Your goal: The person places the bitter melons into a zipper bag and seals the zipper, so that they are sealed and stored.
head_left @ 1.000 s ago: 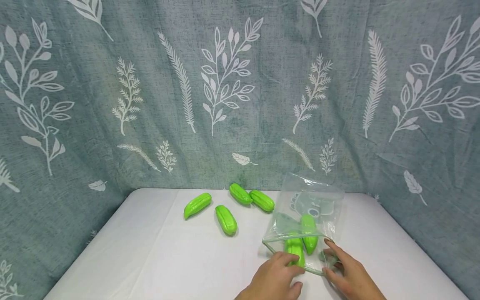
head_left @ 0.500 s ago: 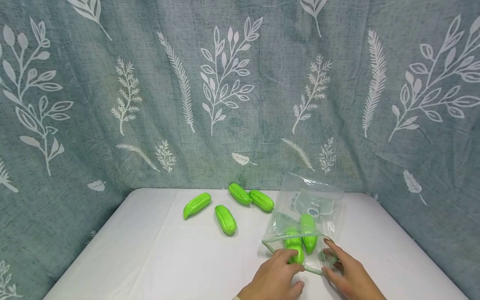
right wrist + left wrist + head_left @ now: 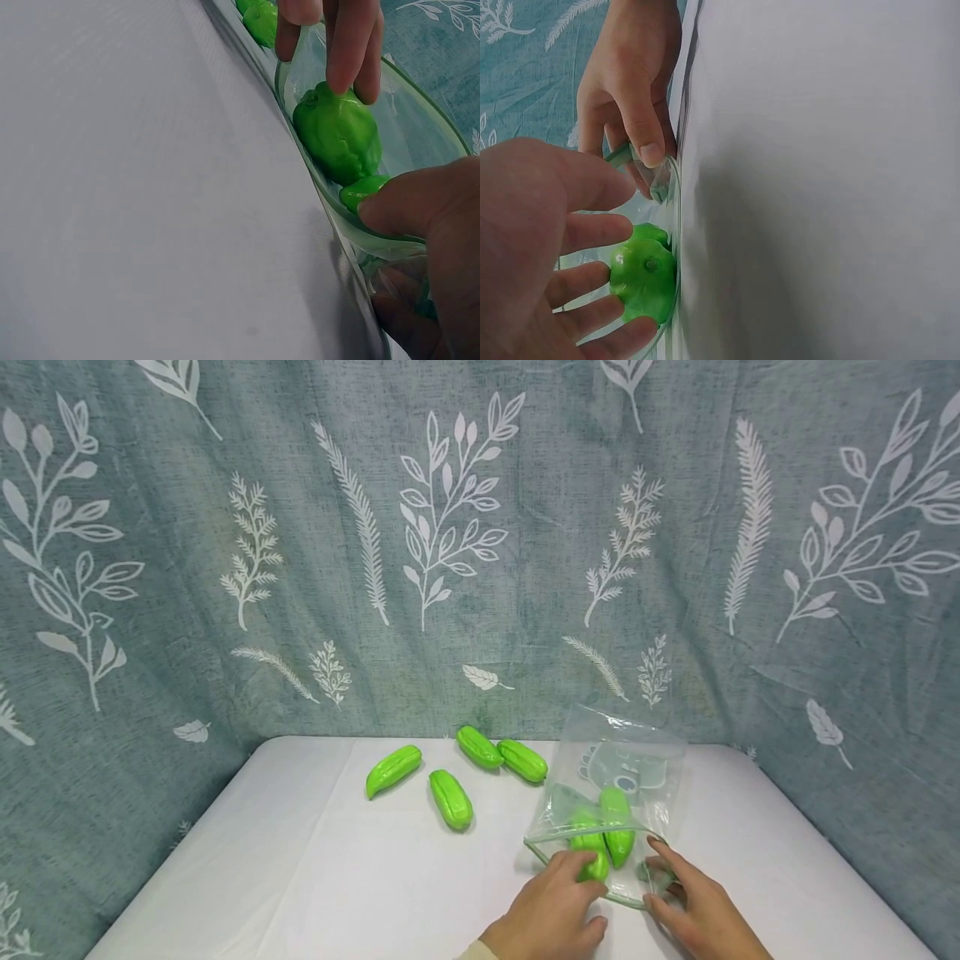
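Observation:
A clear zip bag (image 3: 637, 735) with a green-edged mouth lies on the right side of the table, its mouth towards me. My right hand (image 3: 701, 897) pinches the right side of that mouth between thumb and fingers. Inside the bag are two bright green, ridged, cucumber-shaped vegetables; the right one (image 3: 617, 839) lies deeper. The left one (image 3: 337, 135) lies just inside the mouth, partly behind my left hand (image 3: 551, 906) in the head view. The left hand's fingertips touch its near end, with the fingers extended and the thumb apart from it.
Several more green vegetables lie on the white table (image 3: 225, 877) left of the bag: one far left (image 3: 393, 770), one nearer (image 3: 452, 800) and two together at the back (image 3: 480, 747). A leaf-patterned curtain (image 3: 480, 568) encloses the table's back and sides.
The left vegetable has slid slightly deeper into the bag, and my left hand has moved slightly forward with it. My right hand keeps its place on the bag's mouth.

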{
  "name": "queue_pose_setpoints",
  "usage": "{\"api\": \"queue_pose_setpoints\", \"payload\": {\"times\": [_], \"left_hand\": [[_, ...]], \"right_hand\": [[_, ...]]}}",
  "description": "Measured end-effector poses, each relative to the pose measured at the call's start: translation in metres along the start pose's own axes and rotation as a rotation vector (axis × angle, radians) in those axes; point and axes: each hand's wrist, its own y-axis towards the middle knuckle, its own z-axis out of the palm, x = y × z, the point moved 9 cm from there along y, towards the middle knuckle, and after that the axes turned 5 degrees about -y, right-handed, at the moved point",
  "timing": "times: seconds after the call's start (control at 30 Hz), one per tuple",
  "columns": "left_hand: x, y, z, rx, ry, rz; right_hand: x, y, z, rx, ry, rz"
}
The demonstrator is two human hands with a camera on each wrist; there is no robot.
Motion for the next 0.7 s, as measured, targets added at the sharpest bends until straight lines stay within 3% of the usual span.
{"api": "queue_pose_setpoints", "payload": {"times": [0.37, 0.7], "left_hand": [[0.0030, 0.0062, 0.0078, 0.026, -0.009, -0.021], [0.0010, 0.0079, 0.0063, -0.032, 0.044, 0.017]], "right_hand": [[0.0008, -0.0018, -0.0018, -0.042, -0.028, -0.010], [0.0017, -0.0017, -0.0026, -0.046, -0.015, -0.016]]}}
